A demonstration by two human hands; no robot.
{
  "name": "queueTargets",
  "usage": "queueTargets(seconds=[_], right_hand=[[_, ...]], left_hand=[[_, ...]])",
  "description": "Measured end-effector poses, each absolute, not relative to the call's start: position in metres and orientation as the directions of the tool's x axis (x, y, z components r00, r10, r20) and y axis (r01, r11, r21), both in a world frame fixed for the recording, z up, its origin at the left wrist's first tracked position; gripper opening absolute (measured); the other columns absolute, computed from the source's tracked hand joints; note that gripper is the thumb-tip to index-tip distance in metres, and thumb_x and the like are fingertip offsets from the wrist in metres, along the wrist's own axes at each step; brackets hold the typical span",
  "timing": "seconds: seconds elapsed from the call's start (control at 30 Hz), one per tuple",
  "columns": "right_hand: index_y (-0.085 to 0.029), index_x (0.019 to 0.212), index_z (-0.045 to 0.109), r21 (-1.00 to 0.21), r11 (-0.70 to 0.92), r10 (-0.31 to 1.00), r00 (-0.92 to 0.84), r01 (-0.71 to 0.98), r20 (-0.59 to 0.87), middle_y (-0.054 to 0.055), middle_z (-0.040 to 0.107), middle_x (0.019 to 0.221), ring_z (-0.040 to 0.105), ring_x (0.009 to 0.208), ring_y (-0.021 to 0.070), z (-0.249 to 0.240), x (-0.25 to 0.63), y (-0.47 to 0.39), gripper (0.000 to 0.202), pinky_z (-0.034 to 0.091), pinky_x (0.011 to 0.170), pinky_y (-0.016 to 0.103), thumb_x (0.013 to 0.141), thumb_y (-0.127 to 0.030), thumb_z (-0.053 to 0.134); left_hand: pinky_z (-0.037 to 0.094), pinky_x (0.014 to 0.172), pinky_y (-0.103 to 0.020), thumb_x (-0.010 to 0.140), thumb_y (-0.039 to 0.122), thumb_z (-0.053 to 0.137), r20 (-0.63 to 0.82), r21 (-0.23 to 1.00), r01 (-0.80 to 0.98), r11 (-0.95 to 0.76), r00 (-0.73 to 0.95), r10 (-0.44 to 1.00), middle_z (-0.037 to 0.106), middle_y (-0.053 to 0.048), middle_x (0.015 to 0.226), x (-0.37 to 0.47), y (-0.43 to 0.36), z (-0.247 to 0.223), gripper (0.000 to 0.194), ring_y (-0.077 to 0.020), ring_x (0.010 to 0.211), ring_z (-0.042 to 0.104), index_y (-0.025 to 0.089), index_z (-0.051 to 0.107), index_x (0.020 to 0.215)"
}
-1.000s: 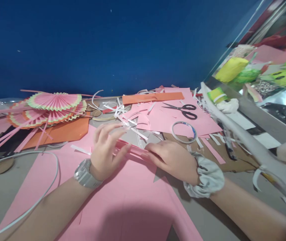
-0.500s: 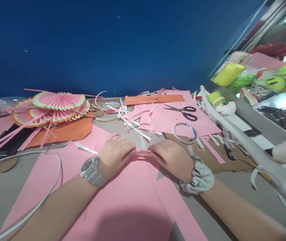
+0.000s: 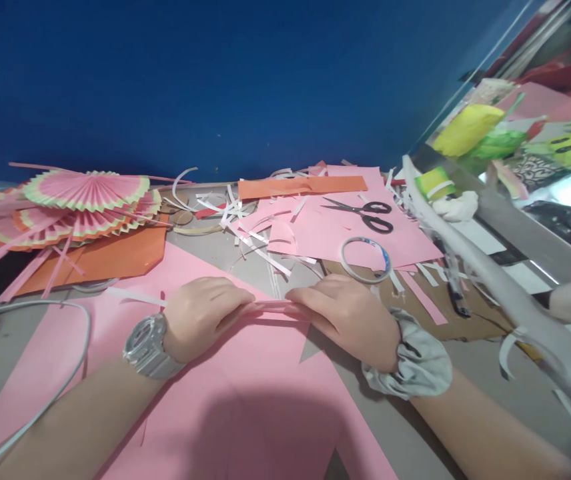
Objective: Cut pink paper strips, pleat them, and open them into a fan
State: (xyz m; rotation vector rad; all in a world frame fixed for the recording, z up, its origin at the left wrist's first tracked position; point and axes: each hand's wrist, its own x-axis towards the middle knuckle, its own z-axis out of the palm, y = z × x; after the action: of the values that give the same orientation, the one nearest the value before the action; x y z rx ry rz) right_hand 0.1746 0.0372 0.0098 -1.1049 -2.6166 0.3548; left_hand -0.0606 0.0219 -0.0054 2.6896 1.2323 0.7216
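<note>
Between my two hands stretches a narrow folded strip of pink paper. My left hand pinches its left end, thumb and fingers pressed together. At the right end, my right hand is closed on it in the same way. Much of the strip is hidden under the fingers. Large pink paper sheets lie flat on the table beneath both hands. A roll of tape rests just beyond my right hand, with black-handled scissors farther back on another pink sheet.
Pleated pink paper fans are at the left, over an orange sheet. White paper scraps and an orange strip lie at the back. A cutter knife lies at the right. A white cable crosses my left forearm.
My hands have moved slightly apart, so more of the pink strip shows between them. Both still pinch it. The view has shifted a little to the right.
</note>
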Motion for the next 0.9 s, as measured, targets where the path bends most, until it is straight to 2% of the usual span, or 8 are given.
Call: queueTargets(seconds=[0.1,0.13,0.33,0.53,0.7,0.9], right_hand=[[-0.020,0.090,0.059,-0.186,0.739,0.671,-0.731,0.647,0.125,0.006,0.063,0.074,0.053,0.070,0.0196,0.0122,0.1745,0.0373,0.020,0.035,0.070,0.034,0.088,-0.017,0.039],[-0.020,0.087,0.058,-0.172,0.743,0.668,-0.732,0.647,0.135,0.006,0.063,0.074,0.053,0.070,0.0193,0.0125,0.1747,0.0379,0.020,0.035,0.070,0.035,0.087,-0.016,0.039],[-0.021,0.074,0.052,-0.189,0.748,0.661,-0.741,0.636,0.122,0.005,0.060,0.071,0.052,0.072,0.0196,0.0141,0.1790,0.0431,0.019,0.034,0.073,0.035,0.087,-0.015,0.041],[-0.022,0.066,0.046,-0.113,0.744,0.668,-0.730,0.659,0.145,0.002,0.052,0.054,0.044,0.053,0.0162,0.0131,0.1800,0.0429,0.027,0.035,0.071,0.034,0.091,-0.027,0.037],[-0.023,0.066,0.044,-0.045,0.750,0.659,-0.741,0.659,0.133,0.002,0.052,0.054,0.043,0.055,0.0169,0.0119,0.1816,0.0433,0.027,0.034,0.067,0.033,0.091,-0.028,0.035],[-0.023,0.064,0.042,-0.070,0.759,0.650,-0.748,0.647,0.138,0.000,0.049,0.051,0.040,0.051,0.0161,0.0129,0.1841,0.0452,0.026,0.032,0.066,0.033,0.090,-0.024,0.039]], left_hand=[[0.040,0.064,-0.026,0.089,0.027,0.044,0.382,0.293,0.685,-0.667,0.556,0.738,0.065,-0.003,0.068,-0.0598,0.0222,-0.0048,0.022,-0.0151,0.064,0.057,0.018,0.062,0.081],[0.040,0.064,-0.026,0.089,0.027,0.044,0.375,0.311,0.684,-0.660,0.549,0.747,0.065,-0.003,0.068,-0.0595,0.0225,-0.0047,0.021,-0.0150,0.064,0.057,0.018,0.061,0.081],[0.039,0.062,-0.022,0.088,0.030,0.045,0.265,0.433,0.710,-0.555,0.489,0.831,0.063,0.000,0.067,-0.0591,0.0261,-0.0027,0.023,-0.0125,0.063,0.056,0.019,0.060,0.075],[0.039,0.058,-0.021,0.088,0.034,0.043,0.157,0.580,0.685,-0.441,0.437,0.886,0.060,0.002,0.064,-0.0591,0.0289,-0.0025,0.027,-0.0108,0.059,0.054,0.019,0.059,0.072],[0.038,0.060,-0.022,0.088,0.034,0.044,0.152,0.578,0.680,-0.451,0.453,0.878,0.061,0.002,0.067,-0.0605,0.0301,-0.0036,0.026,-0.0116,0.061,0.054,0.019,0.059,0.073],[0.037,0.059,-0.022,0.088,0.034,0.044,0.151,0.576,0.682,-0.450,0.453,0.879,0.060,0.002,0.065,-0.0628,0.0297,-0.0034,0.027,-0.0114,0.060,0.053,0.019,0.058,0.071]])
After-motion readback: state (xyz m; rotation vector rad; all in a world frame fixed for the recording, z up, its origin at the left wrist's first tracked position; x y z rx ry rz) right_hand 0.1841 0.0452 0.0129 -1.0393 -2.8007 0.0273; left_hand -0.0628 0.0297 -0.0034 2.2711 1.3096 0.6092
